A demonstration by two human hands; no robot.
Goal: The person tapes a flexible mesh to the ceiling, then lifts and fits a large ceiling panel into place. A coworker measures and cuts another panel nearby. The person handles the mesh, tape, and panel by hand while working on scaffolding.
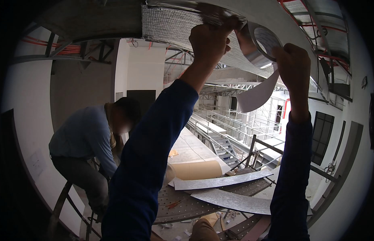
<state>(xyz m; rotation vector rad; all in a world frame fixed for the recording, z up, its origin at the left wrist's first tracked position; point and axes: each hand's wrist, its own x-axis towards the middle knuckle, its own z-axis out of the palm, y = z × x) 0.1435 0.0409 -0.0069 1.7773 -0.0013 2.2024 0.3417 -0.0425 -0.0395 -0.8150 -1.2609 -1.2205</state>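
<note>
Overhead runs a duct wrapped in silvery foil insulation [169, 26], with a shiny band of foil tape [199, 13] along its edge. My left hand [211, 42] is raised to it, fingers closed on the foil tape beside the roll. My right hand [293, 64] grips the roll of foil tape [251, 50] by its right side; the core faces me. A pale curled strip, like backing paper [259, 94], dangles below the roll. Both arms reach up in dark blue sleeves.
A perforated metal platform [183, 209] lies below, carrying two long silvery insulation strips [223, 180]. Beyond it sits a tan roll [197, 170]. A co-worker [84, 134] bends over at the left. Railings [267, 145], stairs [225, 146] and scaffolding stand farther off.
</note>
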